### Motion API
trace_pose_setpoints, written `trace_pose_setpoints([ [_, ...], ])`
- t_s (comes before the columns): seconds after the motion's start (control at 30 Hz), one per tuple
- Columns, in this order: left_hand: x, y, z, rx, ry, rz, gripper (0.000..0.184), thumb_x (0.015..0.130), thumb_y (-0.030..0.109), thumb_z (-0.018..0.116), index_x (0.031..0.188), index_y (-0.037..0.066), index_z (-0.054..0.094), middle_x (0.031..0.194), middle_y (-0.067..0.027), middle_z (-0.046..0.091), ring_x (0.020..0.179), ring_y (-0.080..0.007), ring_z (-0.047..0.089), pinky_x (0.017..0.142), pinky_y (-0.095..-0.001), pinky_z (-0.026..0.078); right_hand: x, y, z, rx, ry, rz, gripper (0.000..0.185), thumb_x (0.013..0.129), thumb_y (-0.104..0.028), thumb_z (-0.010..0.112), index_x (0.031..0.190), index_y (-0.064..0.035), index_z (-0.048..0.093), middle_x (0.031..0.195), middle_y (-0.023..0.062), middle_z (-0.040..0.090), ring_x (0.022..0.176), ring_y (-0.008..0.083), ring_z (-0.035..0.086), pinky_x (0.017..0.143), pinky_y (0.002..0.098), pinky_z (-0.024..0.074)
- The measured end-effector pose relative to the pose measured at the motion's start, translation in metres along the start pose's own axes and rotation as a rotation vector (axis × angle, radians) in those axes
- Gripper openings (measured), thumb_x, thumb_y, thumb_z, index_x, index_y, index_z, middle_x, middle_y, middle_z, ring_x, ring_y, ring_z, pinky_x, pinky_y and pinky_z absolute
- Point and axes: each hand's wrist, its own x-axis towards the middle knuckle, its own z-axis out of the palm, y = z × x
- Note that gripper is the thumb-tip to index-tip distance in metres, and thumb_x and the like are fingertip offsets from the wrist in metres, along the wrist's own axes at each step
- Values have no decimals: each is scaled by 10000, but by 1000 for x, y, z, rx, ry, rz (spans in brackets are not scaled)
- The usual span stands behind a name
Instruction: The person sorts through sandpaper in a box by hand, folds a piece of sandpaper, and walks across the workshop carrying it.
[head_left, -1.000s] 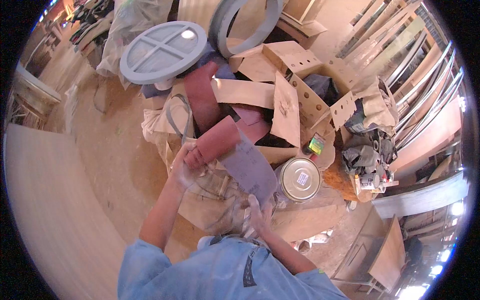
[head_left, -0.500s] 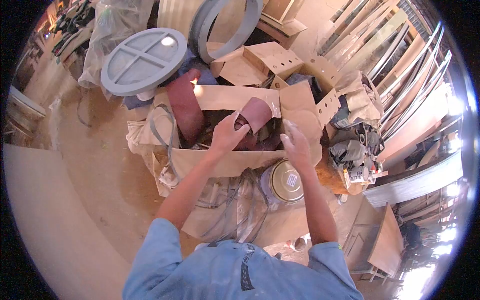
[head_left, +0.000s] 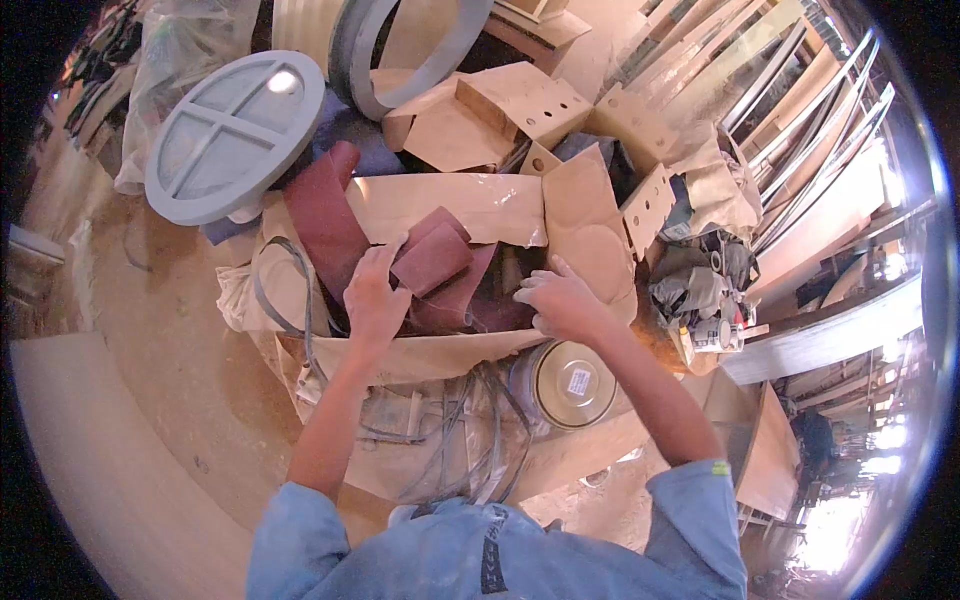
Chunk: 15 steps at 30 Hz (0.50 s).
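My left hand (head_left: 376,300) is at the left side of an open cardboard box (head_left: 440,357), its fingertips beside a curled dark-red abrasive sheet (head_left: 436,258). What that hand grips, if anything, is hard to make out. Over the box's right part is my right hand (head_left: 560,300), fingers bent and partly spread, with nothing visible in it. More dark-red material (head_left: 325,215) drapes over the box's left edge. Between my hands, further red pieces lie inside the box.
A round metal can (head_left: 573,384) stands at the box's near right. Grey straps (head_left: 490,440) hang in front. A grey round frame (head_left: 236,135) lies at upper left, a grey ring (head_left: 420,75) behind. Cardboard pieces (head_left: 530,100) and dark bundles (head_left: 695,287) sit beyond and right.
The sheet first held open between both hands now lies curled in the box. Both hands have moved forward over the box, and the right hand has since shifted slightly left. The view has shifted.
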Motion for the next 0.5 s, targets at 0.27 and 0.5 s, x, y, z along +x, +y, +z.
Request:
trace_pose_setpoints([
  [0.27, -2, -21, -1, -63, 64, -22, 647, 718, -36, 655, 1337, 140, 586, 1201, -111, 623, 1166, -319, 593, 976, -422, 489, 35, 26, -1, -497, -550, -59, 205, 796, -164, 661, 986, -125, 727, 922, 81, 726, 1060, 273, 663, 1166, 530, 310],
  [0.5, -3, -19, -7, -85, 43, 34, 605, 746, 9, 731, 1315, 186, 624, 1191, -128, 602, 1142, -331, 581, 972, -425, 489, 18, 13, -73, -17, -74, 318, 186, 890, -202, 642, 962, -41, 702, 892, 109, 728, 874, 254, 703, 879, 406, 519],
])
